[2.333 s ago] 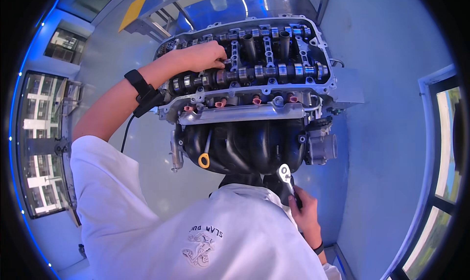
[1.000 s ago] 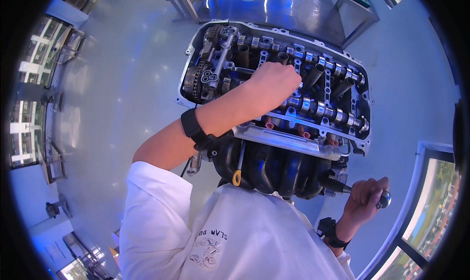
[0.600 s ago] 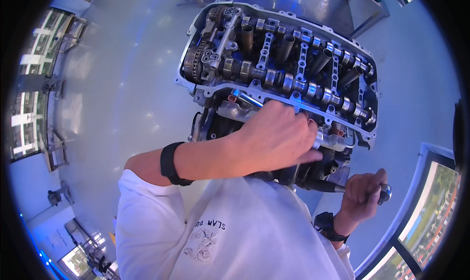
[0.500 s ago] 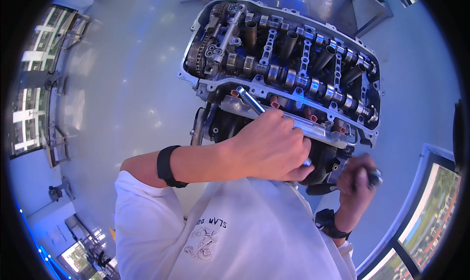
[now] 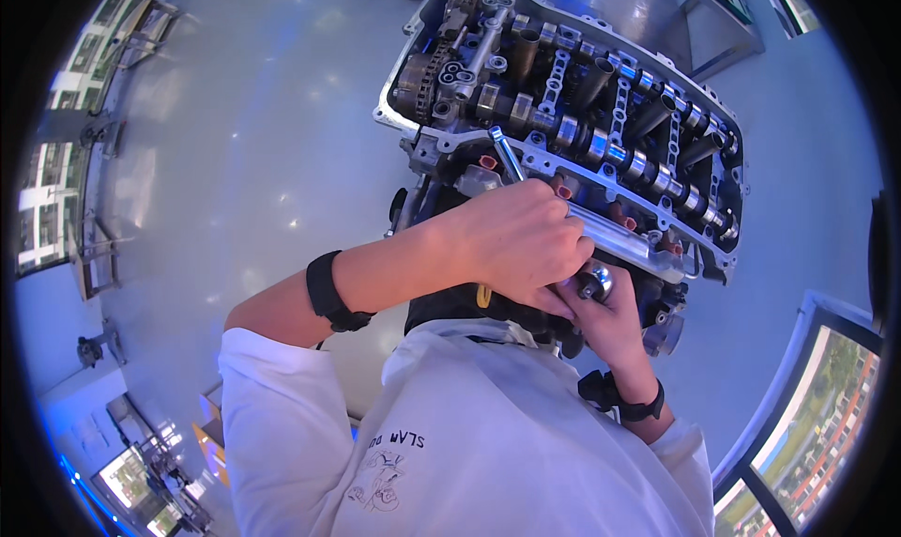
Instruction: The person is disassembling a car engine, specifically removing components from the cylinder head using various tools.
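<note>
Head view, only one I'm getting. My left hand [image 5: 521, 241] is gripping a slim silver metal bar [image 5: 508, 155], fingers curled round it. The bar is slanting, its upper end showing over the near metal rim of the bare engine [image 5: 568, 129]; whether it's touching that rim I'm not able to tell. Lower end is hiding behind the hand.

My right hand [image 5: 615, 321] is clasping a chrome-headed ratchet [image 5: 601, 280], round head facing up at the camera, handle mostly out of sight. Both hands are meeting just in front of the engine, fingertips about touching; bar-to-ratchet contact I'm not seeing.

Around them: a dull silver rail [image 5: 615, 238] is running past the left knuckles, reddish connectors [image 5: 629, 222] are sitting along it, a yellow loop handle [image 5: 483, 296] is peeking out under the left wrist.

For handling this well, I'd be holding bar and ratchet drive in one straight line, steadying the bar near its lower end, bracing the ratchet head against tipping. I'd also be minding the bar's upper end, since it could be knocking the connectors or rim, and leaving no finger pinched between the metal parts.
</note>
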Demonstrator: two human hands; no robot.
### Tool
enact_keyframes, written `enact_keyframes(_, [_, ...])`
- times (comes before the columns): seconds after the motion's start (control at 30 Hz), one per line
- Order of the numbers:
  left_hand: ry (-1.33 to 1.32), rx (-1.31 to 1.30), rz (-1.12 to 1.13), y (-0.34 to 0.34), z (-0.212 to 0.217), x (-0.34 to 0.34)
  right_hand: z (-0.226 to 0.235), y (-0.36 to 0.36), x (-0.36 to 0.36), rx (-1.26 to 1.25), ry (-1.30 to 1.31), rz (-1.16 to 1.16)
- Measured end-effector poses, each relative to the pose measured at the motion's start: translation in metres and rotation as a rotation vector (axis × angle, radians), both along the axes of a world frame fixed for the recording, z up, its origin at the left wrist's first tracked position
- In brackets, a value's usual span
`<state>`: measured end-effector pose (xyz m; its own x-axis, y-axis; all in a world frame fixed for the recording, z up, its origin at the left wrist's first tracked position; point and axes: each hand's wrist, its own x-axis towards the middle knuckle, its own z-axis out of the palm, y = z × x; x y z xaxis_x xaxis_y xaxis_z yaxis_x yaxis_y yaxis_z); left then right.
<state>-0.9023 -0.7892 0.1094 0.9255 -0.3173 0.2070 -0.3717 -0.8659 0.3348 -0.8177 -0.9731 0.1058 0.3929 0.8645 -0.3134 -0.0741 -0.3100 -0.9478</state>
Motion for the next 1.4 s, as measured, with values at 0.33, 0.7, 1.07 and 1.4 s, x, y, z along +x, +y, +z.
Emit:
enact_keyframes(0.33, [-0.049, -0.061, -0.186, 0.044, -0.022, -0.010, -0.003, 0.034, -0.060, -0.046, -0.032, -0.296])
enact_keyframes(0.7, [-0.033, -0.188, -0.260, 0.085, -0.022, -0.002, 0.005, 0.075, -0.063, -0.073, -0.144, -0.319])
enact_keyframes(1.07, [-0.092, -0.112, -0.293, 0.092, -0.029, -0.005, 0.004, 0.070, -0.067, -0.048, -0.114, -0.283])
enact_keyframes(1.4, [-0.137, 0.039, -0.048, 0.067, -0.031, 0.004, 0.062, 0.009, -0.048, 0.506, -0.032, -0.618])
